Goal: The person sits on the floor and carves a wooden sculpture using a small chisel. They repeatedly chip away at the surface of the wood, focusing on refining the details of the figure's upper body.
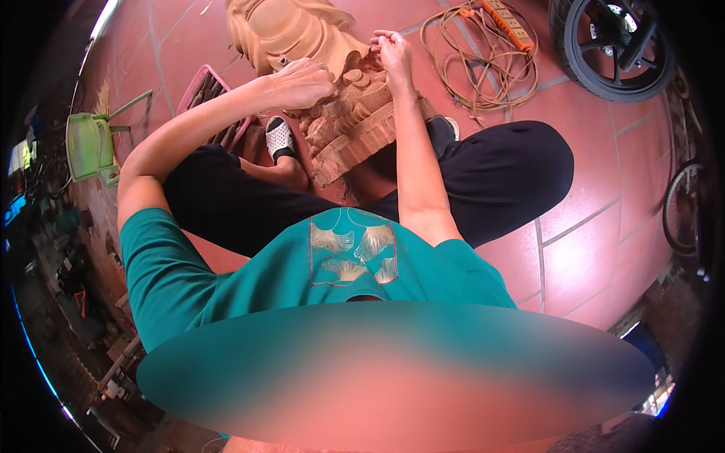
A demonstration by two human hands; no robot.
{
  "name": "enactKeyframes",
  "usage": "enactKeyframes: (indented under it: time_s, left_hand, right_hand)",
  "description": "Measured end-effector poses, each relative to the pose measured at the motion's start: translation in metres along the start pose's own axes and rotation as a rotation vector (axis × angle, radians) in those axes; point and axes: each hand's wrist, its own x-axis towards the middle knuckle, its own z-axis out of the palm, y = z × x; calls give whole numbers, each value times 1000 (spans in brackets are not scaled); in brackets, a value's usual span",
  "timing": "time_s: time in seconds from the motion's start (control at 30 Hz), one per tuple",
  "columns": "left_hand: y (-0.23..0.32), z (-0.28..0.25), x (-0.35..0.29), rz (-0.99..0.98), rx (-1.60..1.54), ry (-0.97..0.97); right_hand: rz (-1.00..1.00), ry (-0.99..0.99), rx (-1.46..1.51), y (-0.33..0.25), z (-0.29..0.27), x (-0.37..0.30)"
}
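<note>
Red tiled floor [589,249]: open room to the person's right. Carved wooden statue [317,45] lies ahead between the feet, its top cut off by the frame edge. Coiled cord [483,68] and wheel [612,45] lie beyond. Left hand [302,83] rests curled on the carving. Right hand [393,53] is pinched closed; its contents are indiscernible.

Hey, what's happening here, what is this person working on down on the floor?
A person sits on a red tiled floor with a large carved wooden figure lying between their legs. The left hand rests on the carving, while the right hand is pinched at its edge; whether it holds a small tool is unclear. A coiled cord with a power strip, a wheel and a pink basket lie nearby.
</note>
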Motion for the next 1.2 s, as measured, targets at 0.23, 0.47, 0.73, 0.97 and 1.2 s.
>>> enactKeyframes:
  time_s: [0.23,0.47,0.73,0.97,1.2]
  left_hand:
    - [2,2,1,89,-21,-120]
    - [-25,-19,-7,-246,-456,203]
    - [-46,-16,-14,-440,-933,460]
    - [-50,-21,-13,-508,-1304,470]
    - [-43,-24,-17,-288,-1287,362]
  right_hand:
    - [7,-10,-56,9,-4,4]
    - [-40,39,3,-9,-2,-3]
    - [-41,3,112,-52,-16,-15]
    - [159,-315,88,-64,30,-46]
    - [148,-234,262,-56,53,-56]
